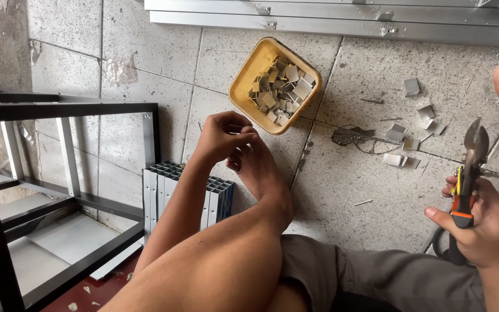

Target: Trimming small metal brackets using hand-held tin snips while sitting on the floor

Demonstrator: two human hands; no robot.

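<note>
A person is sitting on a tiled floor [376,190], seen from above, one bare leg stretching forward. At nine o'clock a black metal frame [64,110] is standing, and just to its right a bundle of short grey aluminium profiles [163,190] is standing on end. Near the centre the left hand [220,136] is resting by the foot [255,167], its grip curling closed, fingertips pinching together; whether anything small is sitting between them I cannot tell. At twelve o'clock from that hand, close by, a yellow tub [244,86] is holding many small cut metal pieces [281,92]. Long aluminium rails [330,23] are lying across the top edge. At two o'clock, loose offcuts [411,86] are lying scattered over the floor. At three o'clock the right hand [483,225] is gripping the orange-and-black handles of tin snips [469,167], long axis pointing up towards twelve o'clock, blades meeting. The tub is lying nearer the left hand, with nothing standing between.
</note>
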